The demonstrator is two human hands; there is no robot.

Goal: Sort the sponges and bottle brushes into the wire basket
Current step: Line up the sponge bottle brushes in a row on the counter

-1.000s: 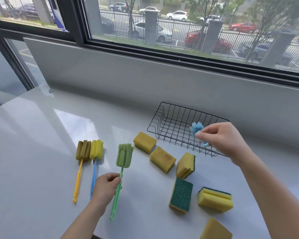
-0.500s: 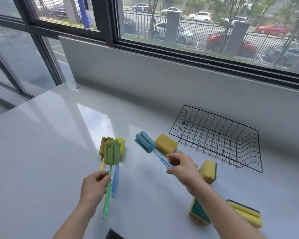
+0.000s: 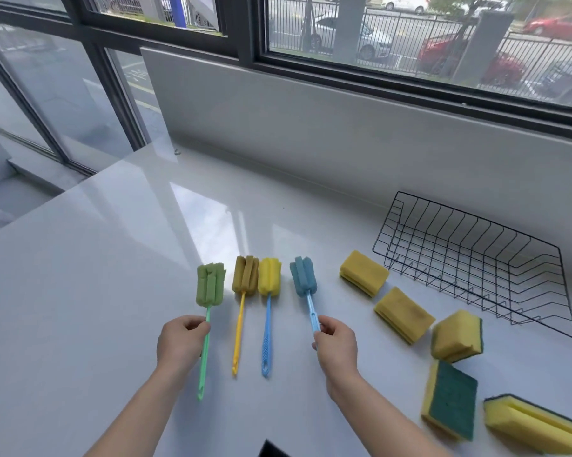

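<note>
Left hand [image 3: 182, 341] is gripping the green brush [image 3: 210, 288] by its handle, foam head pointing away from the hand. Whether the brush is lifted or lying flat, cannot tell.

Just right of that hand, the brown-headed brush [image 3: 245, 275] and the yellow-headed brush [image 3: 269, 277] are lying loose on the counter [image 3: 113, 291], heads touching.

Right hand [image 3: 335, 344] is pinching the blue brush [image 3: 303, 277] by its handle.

Right of that hand, five sponges [image 3: 404, 314] are lying scattered. Beyond them, the wire basket [image 3: 459, 232] is sitting with nothing in it.

Judgement: sorting is barely starting. All four brushes and all five sponges are still waiting outside the basket.
</note>
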